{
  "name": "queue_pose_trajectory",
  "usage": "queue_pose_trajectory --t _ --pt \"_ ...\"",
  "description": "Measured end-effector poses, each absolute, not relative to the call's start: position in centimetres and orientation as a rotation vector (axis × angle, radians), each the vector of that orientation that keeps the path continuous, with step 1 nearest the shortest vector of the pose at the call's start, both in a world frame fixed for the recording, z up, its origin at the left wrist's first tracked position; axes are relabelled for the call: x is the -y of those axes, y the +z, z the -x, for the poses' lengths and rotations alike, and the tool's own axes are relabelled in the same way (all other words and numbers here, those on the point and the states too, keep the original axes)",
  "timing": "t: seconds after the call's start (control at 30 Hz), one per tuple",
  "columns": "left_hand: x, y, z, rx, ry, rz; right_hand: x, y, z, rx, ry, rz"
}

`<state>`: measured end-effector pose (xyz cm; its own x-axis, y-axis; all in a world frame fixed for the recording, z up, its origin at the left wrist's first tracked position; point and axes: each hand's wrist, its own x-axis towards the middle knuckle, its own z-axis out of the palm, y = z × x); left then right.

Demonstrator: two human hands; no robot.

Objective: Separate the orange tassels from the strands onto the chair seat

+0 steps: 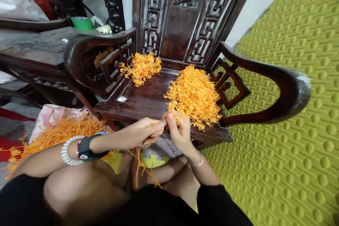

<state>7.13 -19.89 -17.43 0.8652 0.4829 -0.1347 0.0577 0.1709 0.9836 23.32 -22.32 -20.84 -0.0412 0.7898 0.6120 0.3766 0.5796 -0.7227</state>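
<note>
My left hand (149,131) is closed, its thumb and fingers pinching thin orange strands (137,169), whose loose ends hang below over my legs. Right against it, my right hand (180,130) is also closed, with a bit of orange between thumb and fingers. The exact point where the two hands meet is partly hidden by the fingers. Just beyond my right hand, a large heap of curly orange pieces (194,93) sits on the dark wooden chair seat (148,91). A smaller orange pile (143,67) lies at the back left of the seat.
Long orange strands (76,127) spill from a pink-and-white bag (45,118) at lower left. The chair's curved right armrest (286,95) juts toward me. A dark side table (34,47) bears a green roll (82,23). Yellow-green bumpy matting (291,155) covers the right side.
</note>
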Motion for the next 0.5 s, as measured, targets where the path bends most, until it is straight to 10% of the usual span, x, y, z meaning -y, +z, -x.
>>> queue_pose_trajectory --t 0.5 --pt "22.6 -14.6 -5.4 -0.279 0.081 -1.573 29.7 -22.3 -23.6 1.2 0.572 1.144"
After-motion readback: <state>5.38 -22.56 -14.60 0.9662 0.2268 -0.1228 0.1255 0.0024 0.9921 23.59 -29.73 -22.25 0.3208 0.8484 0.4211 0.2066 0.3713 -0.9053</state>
